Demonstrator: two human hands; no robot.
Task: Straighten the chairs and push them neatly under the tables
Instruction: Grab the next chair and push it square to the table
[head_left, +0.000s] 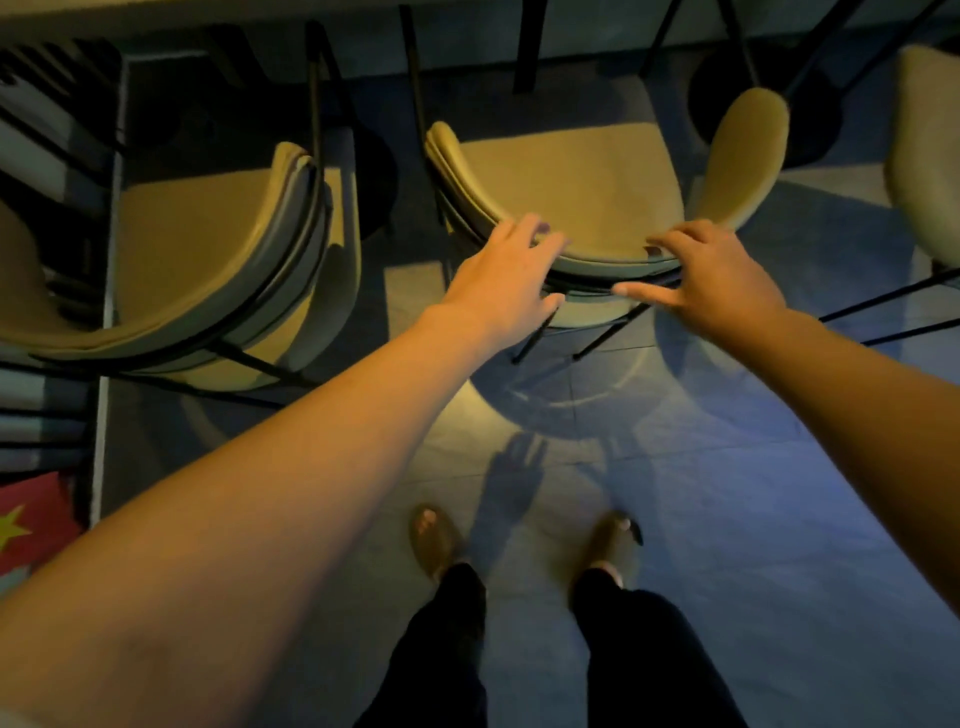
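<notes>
A tan padded chair (571, 176) with a curved backrest and thin black legs stands in front of me, its seat facing the table edge (208, 10) at the top. My left hand (506, 280) lies over the left part of the backrest, fingers on top and thumb on the outside. Over the right part lies my right hand (711, 275), its thumb stretched along the outer side. Both holds look loose. The seat's front reaches the shadow under the table.
A matching chair (208, 249) stands at the left, turned at an angle, and part of another chair (924, 156) shows at the right edge. Black table legs (527, 47) rise behind. A red flag with a yellow star (31, 519) lies lower left. My feet (436, 540) stand on tiled floor.
</notes>
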